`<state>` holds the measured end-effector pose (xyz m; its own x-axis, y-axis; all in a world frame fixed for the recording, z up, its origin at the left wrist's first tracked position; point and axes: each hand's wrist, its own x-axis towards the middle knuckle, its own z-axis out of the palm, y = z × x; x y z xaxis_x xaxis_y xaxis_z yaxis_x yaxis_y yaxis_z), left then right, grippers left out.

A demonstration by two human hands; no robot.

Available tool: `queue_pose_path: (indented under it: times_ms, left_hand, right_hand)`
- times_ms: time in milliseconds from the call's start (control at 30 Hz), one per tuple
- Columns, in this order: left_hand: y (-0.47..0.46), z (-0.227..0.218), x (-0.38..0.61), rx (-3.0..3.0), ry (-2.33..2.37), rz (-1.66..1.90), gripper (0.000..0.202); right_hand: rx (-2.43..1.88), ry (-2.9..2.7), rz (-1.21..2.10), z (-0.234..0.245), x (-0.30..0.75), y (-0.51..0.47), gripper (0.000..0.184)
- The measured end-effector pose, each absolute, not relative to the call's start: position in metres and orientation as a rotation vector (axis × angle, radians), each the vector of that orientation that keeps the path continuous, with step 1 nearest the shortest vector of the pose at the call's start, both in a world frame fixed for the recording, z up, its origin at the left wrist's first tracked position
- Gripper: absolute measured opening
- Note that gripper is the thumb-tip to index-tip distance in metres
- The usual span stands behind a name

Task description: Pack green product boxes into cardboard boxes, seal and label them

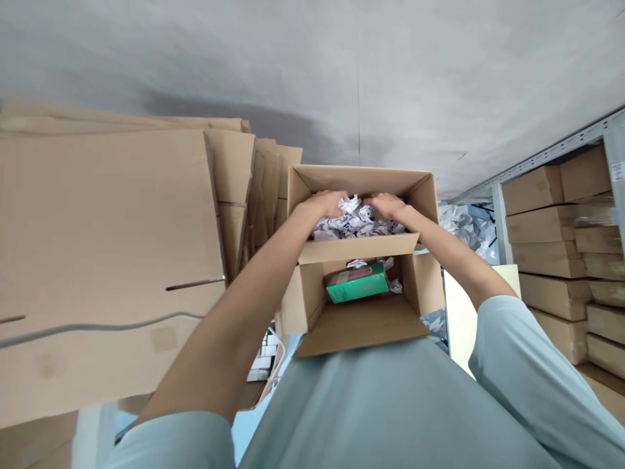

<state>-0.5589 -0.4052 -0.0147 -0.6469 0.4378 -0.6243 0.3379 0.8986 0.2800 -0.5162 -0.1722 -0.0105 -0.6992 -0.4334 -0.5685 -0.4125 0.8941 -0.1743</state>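
Two open cardboard boxes stand in front of me. The far box (361, 177) is full of crumpled white paper (356, 221). My left hand (326, 203) and my right hand (388, 206) both reach into it, fingers curled onto the paper. The near box (359, 326) is smaller and holds a green and red packet (357, 283) with a few scraps of crumpled paper beside it. My pale blue sleeves and shirt fill the bottom of the view.
A stack of flattened cardboard sheets (107, 260) leans at the left. Metal shelving (551, 153) with several closed cartons (551, 241) stands at the right. More crumpled paper (463, 228) lies behind the boxes at right. Small white boxes (263, 361) lie low at the left.
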Motion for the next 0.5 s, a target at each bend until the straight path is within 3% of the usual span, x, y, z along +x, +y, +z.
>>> queue_pose_path:
  times_ms: [133, 267, 400, 500]
  left_hand:
    - [-0.407, 0.013, -0.561, 0.608, 2.429, 0.429, 0.056]
    - [-0.415, 0.081, -0.535, 0.757, 2.481, 0.918, 0.048]
    - [-0.439, 0.161, -0.458, 0.837, 2.355, 1.333, 0.050]
    - [-0.462, 0.185, -0.394, 0.792, 2.240, 1.378, 0.051]
  right_hand:
    - [-0.577, 2.502, -0.217, 0.009, -0.527, -0.159, 0.040]
    - [-0.546, 2.698, -0.643, 0.056, -0.518, -0.140, 0.034]
    - [-0.503, 2.877, -0.989, 0.128, -0.448, -0.131, 0.033]
    - [-0.444, 2.907, -1.077, 0.166, -0.373, -0.132, 0.031]
